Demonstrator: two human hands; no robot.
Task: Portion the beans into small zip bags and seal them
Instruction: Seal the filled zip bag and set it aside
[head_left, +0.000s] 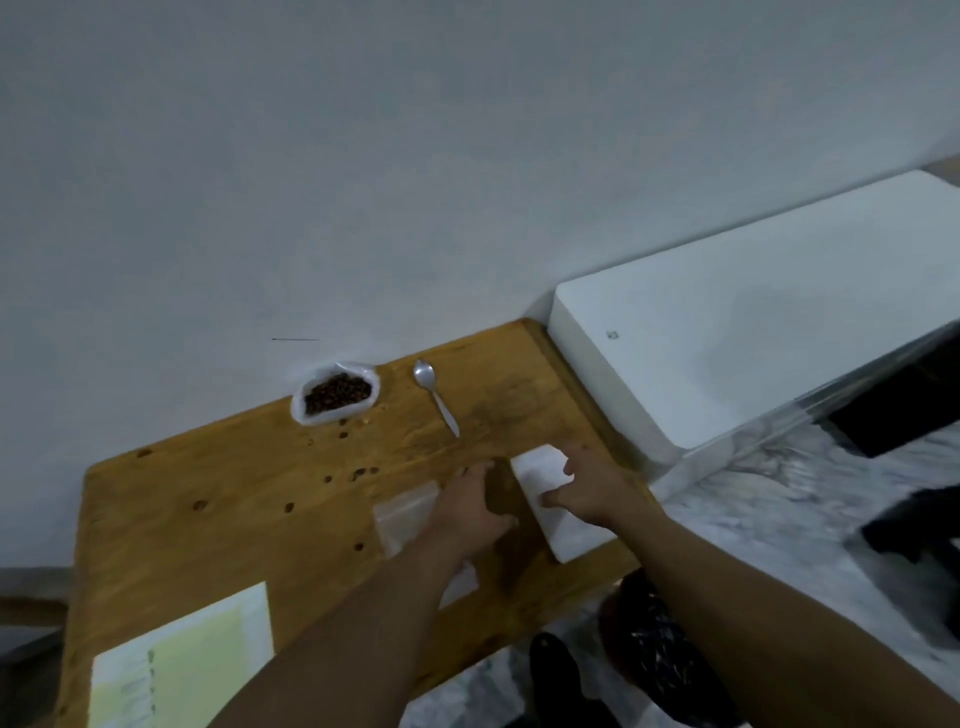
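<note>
Wooden table (208, 519) against grey wall. Beans (337, 393) in open bag at far edge, spoon (435, 396) beside. My left hand (467, 512) lies flat on clear zip bag (402, 514), fingers released. Right hand (595, 491) arches over white stack (540, 467) near right edge; cannot tell grip. Risk: thin bags cling, two lift together; stack slides off edge.

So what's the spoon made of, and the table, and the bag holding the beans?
Spoon: probably metal; it is silvery and glints. Table: wood, honey-brown, with grain and dark knots. Bag: thin whitish plastic, judging by its crumpled, see-through rim.
</note>
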